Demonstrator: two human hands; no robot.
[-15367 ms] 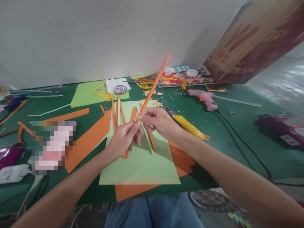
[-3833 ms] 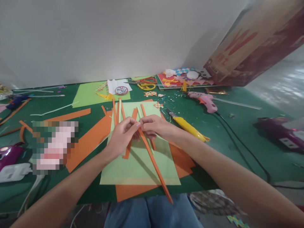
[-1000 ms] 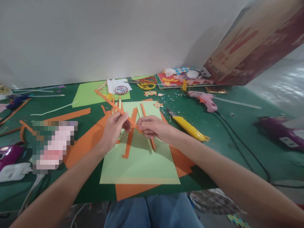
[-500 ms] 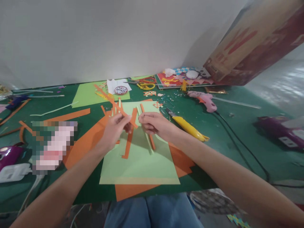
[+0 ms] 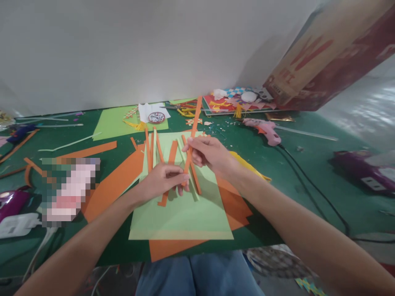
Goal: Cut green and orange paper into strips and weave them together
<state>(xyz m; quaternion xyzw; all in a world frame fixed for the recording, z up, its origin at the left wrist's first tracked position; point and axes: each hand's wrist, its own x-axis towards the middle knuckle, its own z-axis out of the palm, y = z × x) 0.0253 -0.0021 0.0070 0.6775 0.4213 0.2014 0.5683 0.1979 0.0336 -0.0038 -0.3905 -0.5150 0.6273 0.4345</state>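
Sat at a green table [image 5: 308, 189], with a printed paper bag [image 5: 321, 61] leaning beyond and well right of the pale green sheet [image 5: 182, 218], the landmark for all that follows. Reached in over that sheet with both forearms slanting inward, the left from its near left, the right from its near right. Had an orange sheet [image 5: 120, 181] lying at its left edge and a bright green sheet [image 5: 108, 123] beyond its far left corner.

Bent the left hand [image 5: 163, 179] low over the sheet's middle, back upward, thumb laid along curled fingers, grasping the lower end of the orange strip [image 5: 196, 117]. Set the right hand [image 5: 211, 154] higher and farther right above the sheet, thumb and forefinger pinching the same strip farther up, other fingers folded in. Angled the strip up and slightly right, its top showing past the sheet's far edge.

Had a pink glue gun [image 5: 267, 130] beyond and right of the sheet, yellow-handled scissors [image 5: 188, 112] beyond its far edge, and a yellow cutter [image 5: 251, 166] to its right, partly hidden by the right hand. Left narrow orange strips [image 5: 173, 153] lying on the sheet around both hands.
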